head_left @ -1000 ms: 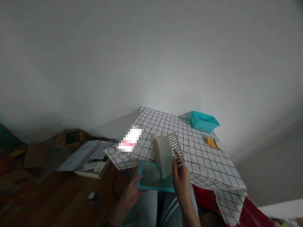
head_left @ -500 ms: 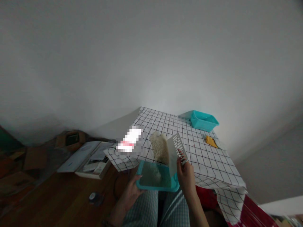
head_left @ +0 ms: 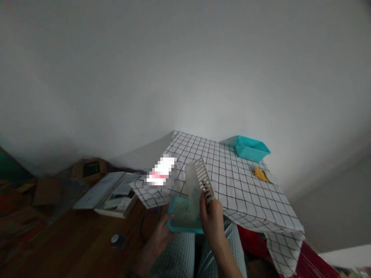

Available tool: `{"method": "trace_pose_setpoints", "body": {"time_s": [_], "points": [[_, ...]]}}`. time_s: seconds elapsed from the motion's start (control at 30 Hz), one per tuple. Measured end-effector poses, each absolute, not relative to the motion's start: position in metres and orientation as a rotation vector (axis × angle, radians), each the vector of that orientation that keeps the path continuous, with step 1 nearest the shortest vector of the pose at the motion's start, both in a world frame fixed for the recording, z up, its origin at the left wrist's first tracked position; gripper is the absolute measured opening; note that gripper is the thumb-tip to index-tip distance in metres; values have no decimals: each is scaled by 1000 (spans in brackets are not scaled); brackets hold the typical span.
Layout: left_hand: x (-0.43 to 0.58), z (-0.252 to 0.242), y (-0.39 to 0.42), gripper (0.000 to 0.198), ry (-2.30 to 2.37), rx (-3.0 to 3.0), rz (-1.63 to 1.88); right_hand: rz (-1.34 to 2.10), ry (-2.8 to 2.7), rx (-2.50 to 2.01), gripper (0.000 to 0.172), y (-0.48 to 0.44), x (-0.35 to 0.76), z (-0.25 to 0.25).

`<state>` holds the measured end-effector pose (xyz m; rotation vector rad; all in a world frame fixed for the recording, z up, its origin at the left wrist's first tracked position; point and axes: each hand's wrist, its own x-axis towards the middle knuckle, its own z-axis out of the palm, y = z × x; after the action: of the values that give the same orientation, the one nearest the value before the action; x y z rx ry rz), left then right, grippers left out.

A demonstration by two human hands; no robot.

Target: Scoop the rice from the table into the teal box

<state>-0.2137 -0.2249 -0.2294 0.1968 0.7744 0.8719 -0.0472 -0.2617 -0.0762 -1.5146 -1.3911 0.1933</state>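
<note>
My right hand [head_left: 211,222] is shut on a pale plastic slotted scoop [head_left: 193,185], held upright with its slotted edge toward me. The scoop stands in front of a shallow teal plastic tray [head_left: 174,216] and hides most of it. My left hand [head_left: 160,241] grips the tray's near left rim, above my checked trousers [head_left: 176,258]. Pale granular material lines the tray's bottom. No clump shows on the scoop from this angle.
A grid-patterned white cloth [head_left: 240,197] covers the table, with a teal box [head_left: 251,148], a yellow piece [head_left: 261,174] and a pixelated object [head_left: 161,171] on it. An open box with papers [head_left: 116,199] and a tape roll [head_left: 117,240] lie on the wooden floor [head_left: 66,247].
The scoop has swung left and more upright over the tray, and my right hand has moved left with it. The pale clump seen beside the scoop earlier no longer shows.
</note>
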Motion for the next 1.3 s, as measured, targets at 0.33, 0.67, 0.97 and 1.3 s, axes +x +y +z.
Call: {"method": "trace_pose_setpoints", "body": {"time_s": [0.33,0.67,0.97,1.3], "points": [[-215,-218,-226,31,785,218,882,237,-1375,-1608,41,-258,-40,-96],[-213,-221,-224,19,755,235,861,136,-1214,-1641,46,-278,0,-84],[-216,-225,-223,25,710,235,862,66,-1335,-1743,53,-273,17,-86],[-218,-231,-219,32,731,208,844,129,-1411,-1590,41,-278,-24,-75]]}}
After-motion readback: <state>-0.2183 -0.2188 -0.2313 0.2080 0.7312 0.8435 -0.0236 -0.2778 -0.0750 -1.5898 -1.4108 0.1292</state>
